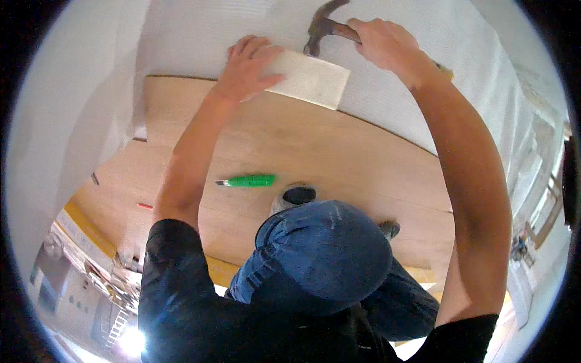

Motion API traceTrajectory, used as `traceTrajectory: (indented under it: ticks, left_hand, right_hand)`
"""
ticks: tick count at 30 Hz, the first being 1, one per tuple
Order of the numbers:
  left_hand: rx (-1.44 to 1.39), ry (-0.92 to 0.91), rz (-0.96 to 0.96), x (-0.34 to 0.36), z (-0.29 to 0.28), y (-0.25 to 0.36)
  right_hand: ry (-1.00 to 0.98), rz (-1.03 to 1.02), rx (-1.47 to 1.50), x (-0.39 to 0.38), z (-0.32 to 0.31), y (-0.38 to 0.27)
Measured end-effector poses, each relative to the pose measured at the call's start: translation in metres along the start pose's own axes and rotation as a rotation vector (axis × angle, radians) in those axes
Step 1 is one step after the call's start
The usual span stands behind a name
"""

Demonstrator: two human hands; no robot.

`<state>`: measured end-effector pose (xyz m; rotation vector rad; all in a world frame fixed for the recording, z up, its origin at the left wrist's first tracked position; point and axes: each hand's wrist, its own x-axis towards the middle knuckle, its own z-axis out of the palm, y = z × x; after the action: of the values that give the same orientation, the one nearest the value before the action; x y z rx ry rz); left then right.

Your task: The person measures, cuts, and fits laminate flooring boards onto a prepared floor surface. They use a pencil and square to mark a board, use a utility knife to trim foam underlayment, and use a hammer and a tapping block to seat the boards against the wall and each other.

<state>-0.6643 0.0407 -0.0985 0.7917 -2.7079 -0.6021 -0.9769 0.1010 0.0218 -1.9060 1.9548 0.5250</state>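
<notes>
My left hand rests on a pale rectangular block with fingers spread, the fingertips near its far edge. The block lies along the far edge of the light-brown laminate planks. My right hand grips the wooden handle of a claw hammer, whose head is just above the block's far edge. On the planks below my hands lies a green utility knife.
White foam underlay stretches beyond the planks. A red pencil lies at the left. My bent knee and shoes are below. Yellow-edged strips and assorted clutter sit at lower left.
</notes>
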Motion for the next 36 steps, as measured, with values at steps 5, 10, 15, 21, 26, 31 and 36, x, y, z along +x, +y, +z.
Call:
traceTrajectory:
  ticks: [5,10,15,21,26,31,36]
  left_hand:
    - [0.000,-0.072,0.058,0.013,0.022,0.038]
    - [-0.120,-0.132,0.160,0.048,0.097,0.175]
    - [-0.244,-0.195,0.266,0.099,0.176,0.310]
    - [-0.195,-0.201,0.314,0.088,0.167,0.319]
    - [-0.175,-0.171,0.326,0.090,0.184,0.329]
    - [-0.093,-0.253,0.317,0.090,0.185,0.322]
    - [-0.032,-0.467,0.278,0.092,0.173,0.323]
  right_hand:
    - [0.024,0.216,-0.002,-0.074,-0.002,0.082]
    - [-0.192,0.533,-0.054,-0.144,-0.034,0.171]
    - [-0.067,0.679,-0.116,-0.203,-0.016,0.254]
    - [-0.574,0.452,-0.174,-0.213,0.030,0.217]
    - [-0.368,0.538,-0.237,-0.222,0.003,0.254]
    - [-0.187,0.747,0.002,-0.225,0.037,0.260]
    - [-0.325,0.364,-0.316,-0.229,0.079,0.251]
